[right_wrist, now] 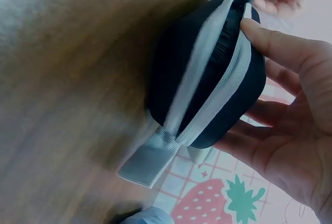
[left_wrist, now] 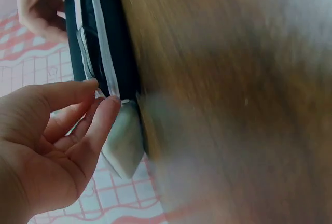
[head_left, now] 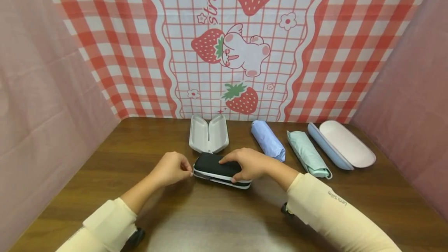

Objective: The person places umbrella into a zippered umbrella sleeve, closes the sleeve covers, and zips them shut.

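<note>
A black zip case (head_left: 210, 163) with white zipper bands lies on the wooden table, its zipper parted along the front side. My right hand (head_left: 246, 163) grips its right part, fingers over the top and thumb on the front zipper band. At the left end of the case, my left hand (head_left: 173, 168) pinches a small zipper pull (left_wrist: 98, 93) between thumb and fingertips, which largely hide it. In the right wrist view, a dark lining shows between the white bands, and a grey ribbed tab (right_wrist: 150, 159) sticks out from the near end of the case.
Right behind the black case, a light grey case (head_left: 199, 135) stands opened out. To the right lie a folded blue umbrella (head_left: 267, 139), a folded mint umbrella (head_left: 306, 153) and an opened pale blue case (head_left: 346, 143). A strawberry-print cloth (head_left: 133, 49) hangs along the table's back edge.
</note>
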`<move>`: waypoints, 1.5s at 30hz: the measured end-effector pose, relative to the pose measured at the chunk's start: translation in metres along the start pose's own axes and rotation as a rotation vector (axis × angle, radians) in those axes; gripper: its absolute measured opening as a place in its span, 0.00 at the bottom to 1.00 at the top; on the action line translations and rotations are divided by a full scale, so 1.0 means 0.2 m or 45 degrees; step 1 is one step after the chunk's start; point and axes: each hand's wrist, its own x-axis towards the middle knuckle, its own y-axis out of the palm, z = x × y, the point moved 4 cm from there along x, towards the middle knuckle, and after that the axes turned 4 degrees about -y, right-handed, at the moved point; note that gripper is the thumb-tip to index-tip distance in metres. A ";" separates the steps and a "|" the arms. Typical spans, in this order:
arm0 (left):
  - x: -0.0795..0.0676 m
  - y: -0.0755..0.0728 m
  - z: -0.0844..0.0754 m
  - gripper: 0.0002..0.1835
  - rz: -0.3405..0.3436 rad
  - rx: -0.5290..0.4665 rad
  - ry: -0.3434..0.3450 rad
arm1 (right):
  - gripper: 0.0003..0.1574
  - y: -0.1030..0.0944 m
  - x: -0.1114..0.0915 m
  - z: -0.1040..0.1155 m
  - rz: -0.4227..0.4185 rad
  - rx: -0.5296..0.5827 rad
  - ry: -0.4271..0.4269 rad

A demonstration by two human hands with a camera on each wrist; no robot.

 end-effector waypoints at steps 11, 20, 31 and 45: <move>-0.09 0.08 -0.12 0.04 0.112 0.028 0.200 | 0.35 -0.01 0.02 -0.02 0.025 0.059 0.053; -0.09 0.14 -0.19 0.15 0.260 0.051 0.238 | 0.35 -0.02 0.02 -0.01 0.043 0.064 0.085; -0.07 0.16 -0.23 0.16 0.340 0.008 0.261 | 0.35 -0.02 0.01 0.00 0.053 0.037 0.097; -0.02 -0.05 -0.06 0.04 0.218 -0.156 0.067 | 0.36 0.01 0.01 0.02 0.005 -0.045 0.004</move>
